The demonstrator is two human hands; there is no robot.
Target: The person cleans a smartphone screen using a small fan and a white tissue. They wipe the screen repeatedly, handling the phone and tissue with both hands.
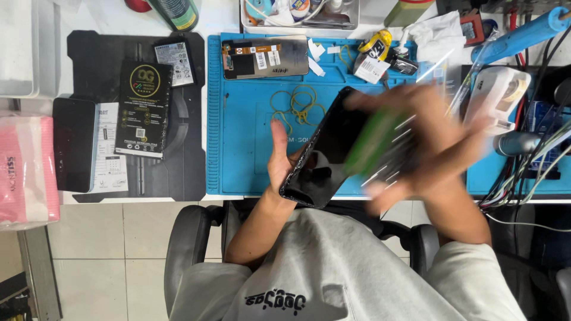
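The left hand [279,156] cradles a black phone [324,156] from beneath, fingers curled around its lower edge and thumb raised beside its near side, so the hand is closed on it. The phone tilts diagonally above the blue mat [250,125], its glossy screen facing up and its lower corner hanging past the mat's near edge toward the person's grey shirt [333,267]. The right hand [428,142] is smeared by motion over the phone's upper end; something green [372,142] shows blurred against it, but whether the hand grips it cannot be told. On the mat, beyond the phone, lies a loose tangle of yellow rubber bands [297,104], and further back a detached screen panel [266,58]. Left of the mat, on the tabletop [220,15], a black box [143,110] rests on a dark pad [190,166].
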